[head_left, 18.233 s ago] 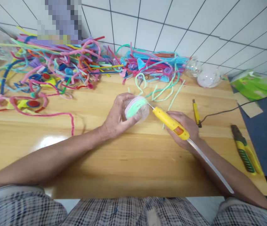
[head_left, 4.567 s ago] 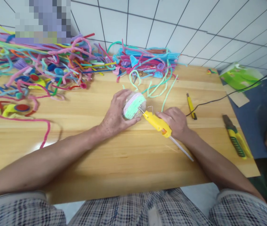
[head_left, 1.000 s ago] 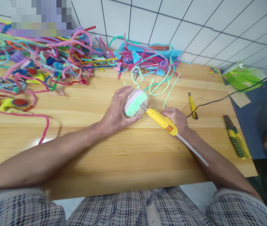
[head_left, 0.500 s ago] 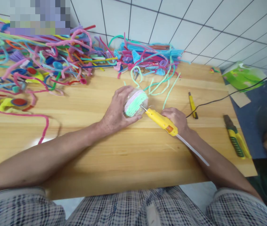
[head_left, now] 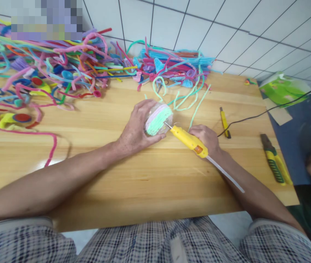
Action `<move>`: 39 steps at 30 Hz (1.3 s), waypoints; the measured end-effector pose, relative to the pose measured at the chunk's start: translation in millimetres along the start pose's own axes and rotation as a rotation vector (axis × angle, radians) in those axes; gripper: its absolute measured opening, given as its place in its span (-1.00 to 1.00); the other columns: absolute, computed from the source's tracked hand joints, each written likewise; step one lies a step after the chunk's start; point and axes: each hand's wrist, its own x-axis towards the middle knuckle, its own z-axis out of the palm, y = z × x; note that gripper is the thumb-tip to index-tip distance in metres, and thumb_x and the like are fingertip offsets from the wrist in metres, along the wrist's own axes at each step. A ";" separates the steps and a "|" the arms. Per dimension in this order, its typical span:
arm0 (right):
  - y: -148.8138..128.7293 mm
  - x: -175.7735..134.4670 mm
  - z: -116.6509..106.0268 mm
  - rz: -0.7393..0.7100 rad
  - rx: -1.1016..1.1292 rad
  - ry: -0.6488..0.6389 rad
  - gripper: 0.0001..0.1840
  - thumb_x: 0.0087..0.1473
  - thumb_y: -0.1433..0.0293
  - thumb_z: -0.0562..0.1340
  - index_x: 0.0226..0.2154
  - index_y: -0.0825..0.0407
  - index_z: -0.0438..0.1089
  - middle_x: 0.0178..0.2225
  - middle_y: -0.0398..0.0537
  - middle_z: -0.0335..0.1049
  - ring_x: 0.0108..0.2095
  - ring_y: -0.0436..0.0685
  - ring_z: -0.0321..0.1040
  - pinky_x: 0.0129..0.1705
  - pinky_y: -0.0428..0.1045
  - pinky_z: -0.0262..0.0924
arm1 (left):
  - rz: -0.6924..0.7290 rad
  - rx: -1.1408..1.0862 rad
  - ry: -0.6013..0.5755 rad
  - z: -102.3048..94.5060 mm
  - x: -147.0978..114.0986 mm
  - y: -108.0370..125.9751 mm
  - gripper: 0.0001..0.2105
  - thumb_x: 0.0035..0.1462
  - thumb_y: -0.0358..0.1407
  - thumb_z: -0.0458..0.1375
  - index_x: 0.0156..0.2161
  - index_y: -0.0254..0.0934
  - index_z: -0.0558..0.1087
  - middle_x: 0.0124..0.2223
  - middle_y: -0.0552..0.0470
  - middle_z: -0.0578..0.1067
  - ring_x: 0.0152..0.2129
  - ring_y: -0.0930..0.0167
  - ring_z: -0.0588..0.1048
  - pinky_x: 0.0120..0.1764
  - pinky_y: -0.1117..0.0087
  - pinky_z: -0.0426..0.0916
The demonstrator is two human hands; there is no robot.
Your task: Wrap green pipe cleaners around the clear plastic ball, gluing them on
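Clear ball [head_left: 158, 119] is the reference: it's up in the left hand [head_left: 135, 128], above the table [head_left: 144, 193], lilac and mint fuzzy rows wrapped round it. That hand is part-open, curved to the ball, fingers over the far side, thumb along the near side. The right hand [head_left: 205, 138] is right of the ball, closed round the handle of a yellow glue gun [head_left: 187, 139]; trigger finger is hidden, so can't tell if it's squeezing. Metal nozzle [head_left: 167, 125] meets the ball by the edge of the mint rows; contact or a hair off, can't tell from here.

To do this well, I'd say: tip right at the mint edge, thin even bead, short squeezes. Turn the ball, not the gun. Thumb sits near the nozzle, so rotate the grip before working that side. Don't dwell; clear shell looks like plastic and may soften. Glue stick [head_left: 225, 173] pokes out behind the gun over the right forearm, so mind it when swinging. Loose mint stems [head_left: 196, 104] lie just beyond the ball, to its right; hot tip should stay off them.
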 end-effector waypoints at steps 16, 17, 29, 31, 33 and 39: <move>0.9 3.6 -1.3 0.000 0.007 -0.034 -0.71 0.39 0.20 0.24 -0.29 -0.05 0.59 -0.28 0.11 0.71 -0.09 0.30 0.64 -0.08 0.11 0.41 | -0.005 0.004 -0.031 -2.0 0.2 -0.4 -0.02 0.23 0.04 0.52 0.54 -0.05 0.06 0.44 -0.26 0.39 0.43 -0.05 0.40 0.45 -0.22 0.38; 1.1 3.6 -1.5 -0.001 0.011 -0.035 -0.70 0.39 0.20 0.23 -0.30 -0.05 0.58 -0.29 0.11 0.70 -0.11 0.30 0.64 -0.09 0.11 0.40 | 0.001 0.007 -0.029 -2.0 0.1 -0.4 -0.02 0.23 0.03 0.51 0.55 -0.05 0.06 0.45 -0.27 0.38 0.43 -0.05 0.40 0.45 -0.21 0.39; 1.2 1.0 -1.1 -0.027 0.011 0.024 -0.74 0.38 0.21 0.24 -0.26 -0.07 0.60 -0.18 0.12 0.74 -0.08 0.30 0.66 -0.04 0.14 0.47 | -0.001 0.014 -0.036 -1.7 0.3 0.6 -0.01 0.23 0.01 0.52 0.55 -0.05 0.04 0.44 -0.26 0.38 0.43 -0.05 0.40 0.44 -0.21 0.40; 1.4 1.2 -0.9 -0.030 0.018 0.030 -0.72 0.40 0.21 0.23 -0.26 -0.06 0.60 -0.19 0.13 0.74 -0.08 0.30 0.66 -0.04 0.14 0.48 | -0.005 0.008 -0.038 -1.6 0.2 0.3 -0.01 0.23 0.02 0.51 0.55 -0.04 0.04 0.44 -0.26 0.38 0.43 -0.04 0.40 0.44 -0.21 0.40; 1.5 1.4 -0.3 -0.017 0.018 0.015 -0.72 0.39 0.20 0.23 -0.27 -0.06 0.59 -0.22 0.12 0.74 -0.09 0.30 0.66 -0.04 0.13 0.48 | -0.005 0.004 -0.036 -1.7 0.2 0.2 -0.02 0.24 0.02 0.51 0.55 -0.04 0.04 0.44 -0.26 0.38 0.43 -0.04 0.40 0.45 -0.21 0.39; -0.8 1.7 -0.8 0.022 -0.012 -0.021 -0.71 0.40 0.17 0.23 -0.26 -0.08 0.60 -0.17 0.11 0.75 -0.05 0.31 0.66 -0.03 0.13 0.48 | 0.010 0.009 -0.027 -2.2 1.0 0.4 -0.03 0.24 0.02 0.51 0.54 -0.05 0.06 0.43 -0.26 0.40 0.42 -0.03 0.41 0.43 -0.20 0.41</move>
